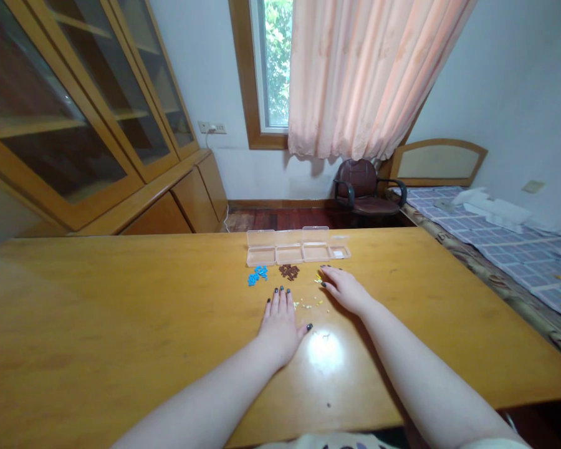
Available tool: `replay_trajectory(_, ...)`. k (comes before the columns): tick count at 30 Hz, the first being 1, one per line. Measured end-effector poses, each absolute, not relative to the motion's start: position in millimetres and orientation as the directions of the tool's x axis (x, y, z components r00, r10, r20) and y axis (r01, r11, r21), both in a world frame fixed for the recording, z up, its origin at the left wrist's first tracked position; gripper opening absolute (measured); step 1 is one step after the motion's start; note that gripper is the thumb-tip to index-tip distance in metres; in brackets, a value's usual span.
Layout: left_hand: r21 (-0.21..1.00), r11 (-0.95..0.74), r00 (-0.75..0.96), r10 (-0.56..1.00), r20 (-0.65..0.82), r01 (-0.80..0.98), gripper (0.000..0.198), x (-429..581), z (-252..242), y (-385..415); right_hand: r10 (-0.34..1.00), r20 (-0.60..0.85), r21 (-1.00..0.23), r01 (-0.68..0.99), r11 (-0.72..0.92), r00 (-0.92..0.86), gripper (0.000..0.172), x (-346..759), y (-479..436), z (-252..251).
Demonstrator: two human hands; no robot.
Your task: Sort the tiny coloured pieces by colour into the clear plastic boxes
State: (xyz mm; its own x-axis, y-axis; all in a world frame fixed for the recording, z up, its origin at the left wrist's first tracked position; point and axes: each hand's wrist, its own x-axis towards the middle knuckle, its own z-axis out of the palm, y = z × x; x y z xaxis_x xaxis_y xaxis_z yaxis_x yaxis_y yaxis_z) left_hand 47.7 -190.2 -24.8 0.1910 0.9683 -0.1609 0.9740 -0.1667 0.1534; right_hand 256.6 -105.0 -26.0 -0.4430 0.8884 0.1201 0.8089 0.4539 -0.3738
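Note:
My left hand [280,321] lies flat on the table, palm down, its fingers stretched out and thumb apart. Just right of its fingertips are scattered small pale and yellow pieces [307,305]. My right hand [346,289] rests over a few yellow pieces [318,279], fingers bent toward the table; whether it pinches one is hidden. Beyond my left hand lie a pile of small blue pieces [257,275] and a pile of brown pieces [289,272]. Behind the piles stands a clear plastic compartment box [290,254] with several lids up.
The wooden table [121,324] spreads widely on both sides. A glass-door cabinet [98,112] stands at the left, a brown armchair [365,187] beyond the table, and a bed [486,218] at the right. A pink curtain [355,75] partly covers the window.

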Motion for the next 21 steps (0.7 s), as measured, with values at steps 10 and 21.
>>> replay_trajectory(10, 0.243, -0.33, 0.351, 0.935, -0.046, 0.912, 0.073, 67.5, -36.5, -178.9, 0.772, -0.048, -0.491, 0.689, 0.534, -0.633, 0.047, 252.3, -126.3, -9.6)
replay_trajectory(21, 0.302, -0.436, 0.449, 0.893, 0.03, 0.848, 0.083, 92.2, -38.6, -143.4, 0.945, 0.17, -0.787, 0.538, 0.3, -0.278, 0.039, 264.2, -102.5, -35.3)
